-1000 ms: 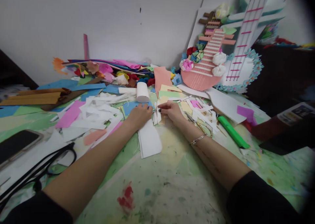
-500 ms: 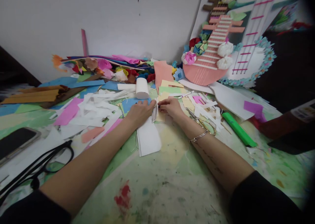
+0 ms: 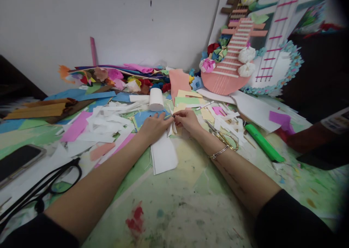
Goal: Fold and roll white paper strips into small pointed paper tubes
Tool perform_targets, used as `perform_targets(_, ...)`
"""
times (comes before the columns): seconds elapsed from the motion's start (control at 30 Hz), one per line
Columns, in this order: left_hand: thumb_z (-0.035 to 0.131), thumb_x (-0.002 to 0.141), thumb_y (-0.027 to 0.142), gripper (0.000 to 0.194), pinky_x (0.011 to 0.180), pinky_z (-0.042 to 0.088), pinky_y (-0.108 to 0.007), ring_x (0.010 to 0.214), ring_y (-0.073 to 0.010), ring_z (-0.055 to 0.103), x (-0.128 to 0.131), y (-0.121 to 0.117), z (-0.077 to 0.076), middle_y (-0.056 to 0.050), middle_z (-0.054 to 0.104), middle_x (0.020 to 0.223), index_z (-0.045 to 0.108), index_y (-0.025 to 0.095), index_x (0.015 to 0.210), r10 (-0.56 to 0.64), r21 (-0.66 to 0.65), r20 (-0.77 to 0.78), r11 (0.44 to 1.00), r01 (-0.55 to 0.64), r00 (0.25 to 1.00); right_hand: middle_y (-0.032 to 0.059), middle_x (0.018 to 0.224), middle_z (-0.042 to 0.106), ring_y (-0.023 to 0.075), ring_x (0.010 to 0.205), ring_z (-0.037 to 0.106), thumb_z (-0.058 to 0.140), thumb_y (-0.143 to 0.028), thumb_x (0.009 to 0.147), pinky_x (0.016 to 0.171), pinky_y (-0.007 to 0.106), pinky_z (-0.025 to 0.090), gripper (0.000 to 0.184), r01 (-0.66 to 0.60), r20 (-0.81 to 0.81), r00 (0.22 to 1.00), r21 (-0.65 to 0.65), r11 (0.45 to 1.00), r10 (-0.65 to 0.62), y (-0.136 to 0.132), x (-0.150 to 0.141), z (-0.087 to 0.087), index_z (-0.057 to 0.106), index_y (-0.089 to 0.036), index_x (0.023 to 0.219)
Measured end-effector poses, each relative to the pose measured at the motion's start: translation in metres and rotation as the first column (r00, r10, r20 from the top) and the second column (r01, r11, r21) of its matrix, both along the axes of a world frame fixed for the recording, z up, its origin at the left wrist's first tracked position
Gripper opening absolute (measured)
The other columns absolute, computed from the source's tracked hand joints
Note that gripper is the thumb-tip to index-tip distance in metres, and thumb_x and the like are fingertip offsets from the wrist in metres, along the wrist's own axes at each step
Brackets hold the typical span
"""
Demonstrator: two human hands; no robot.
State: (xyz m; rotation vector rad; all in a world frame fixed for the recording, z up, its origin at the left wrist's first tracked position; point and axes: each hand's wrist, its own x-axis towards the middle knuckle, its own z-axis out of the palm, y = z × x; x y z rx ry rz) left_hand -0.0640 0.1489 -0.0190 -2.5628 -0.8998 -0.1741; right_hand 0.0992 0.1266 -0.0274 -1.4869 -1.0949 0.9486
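My left hand [image 3: 155, 128] and my right hand [image 3: 188, 120] meet near the middle of the table. Their fingers are pinched around a small folded piece of white paper [image 3: 171, 130], partly hidden by the fingertips. Just below my left hand lies a folded white sheet [image 3: 164, 156]. Behind that hand stands a white roll [image 3: 156, 100], with blue paper [image 3: 144, 118] in front of it. Gold-handled scissors [image 3: 229, 140] lie open beside my right wrist.
White paper strips [image 3: 109, 119] cover the left side, near black glasses [image 3: 65, 175] and a phone [image 3: 20, 162]. A green tool [image 3: 264, 142] lies on the right. Guitar-shaped paper crafts [image 3: 231, 70] lean on the wall, beside crumpled coloured paper [image 3: 117, 74].
The small white paper between my fingers has tilted and spread apart at its lower end. My hands have shifted only slightly, and the view has moved a little.
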Motion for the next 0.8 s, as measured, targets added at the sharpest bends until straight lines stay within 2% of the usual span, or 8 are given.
perform_targets(0.17, 0.041, 0.097, 0.021, 0.027, 0.064, 0.051, -0.032, 0.097, -0.0267, 0.063, -0.003, 0.002, -0.002, -0.014, 0.059, 0.124, 0.060, 0.023, 0.115, -0.008, 0.003, 0.036, 1.000, 0.008, 0.999, -0.0042, 0.059, 0.063, 0.0078, 0.049, 0.059, 0.060, -0.008, 0.074, 0.049, 0.017, 0.046, 0.017, -0.021, 0.011, 1.000, 0.011, 1.000, 0.021, 0.001, 0.001, -0.002, 0.068, -0.016, 0.087)
perform_targets(0.27, 0.042, 0.097, 0.021, 0.025, 0.066, 0.052, -0.032, 0.099, -0.0259, 0.064, -0.004, 0.004, -0.003, -0.013, 0.058, 0.126, 0.063, 0.022, 0.110, -0.010, -0.002, 0.053, 1.000, 0.010, 0.999, -0.0039, 0.060, 0.063, 0.0076, 0.048, 0.059, 0.062, -0.012, 0.074, 0.047, 0.016, 0.045, 0.009, -0.018, 0.033, 0.999, 0.006, 1.000, 0.018, 0.001, 0.001, -0.001, 0.065, -0.016, 0.082)
perform_targets(0.4, 0.043, 0.097, 0.022, 0.025, 0.064, 0.052, -0.033, 0.101, -0.0269, 0.064, -0.006, 0.006, -0.005, -0.012, 0.058, 0.128, 0.063, 0.024, 0.111, -0.016, -0.009, 0.063, 1.000, 0.016, 0.998, -0.0043, 0.054, 0.060, 0.0084, 0.046, 0.057, 0.064, -0.012, 0.071, 0.046, 0.017, 0.044, 0.006, 0.004, 0.106, 0.994, -0.011, 1.000, -0.003, 0.001, 0.001, 0.000, 0.060, -0.016, 0.071)
perform_targets(0.57, 0.045, 0.096, 0.021, 0.026, 0.065, 0.052, -0.032, 0.102, -0.0266, 0.063, -0.006, 0.007, -0.006, -0.011, 0.059, 0.128, 0.063, 0.026, 0.113, -0.016, -0.016, 0.076, 1.000, 0.017, 0.997, -0.0038, 0.058, 0.061, 0.0095, 0.047, 0.057, 0.061, -0.011, 0.069, 0.048, 0.020, 0.045, 0.009, 0.035, 0.214, 0.976, -0.017, 0.999, -0.030, 0.000, 0.002, -0.001, 0.061, -0.016, 0.077)
perform_targets(0.8, 0.044, 0.095, 0.020, 0.024, 0.061, 0.050, -0.032, 0.097, -0.0268, 0.065, -0.006, 0.006, -0.005, -0.012, 0.060, 0.126, 0.064, 0.023, 0.107, -0.018, -0.008, 0.081, 1.000, 0.019, 0.997, -0.0018, 0.073, 0.067, 0.0153, 0.070, 0.063, 0.067, -0.017, 0.064, 0.063, 0.025, 0.045, 0.025, 0.026, 0.441, 0.896, 0.058, 0.998, -0.049, -0.009, -0.010, 0.001, 0.062, -0.020, 0.088)
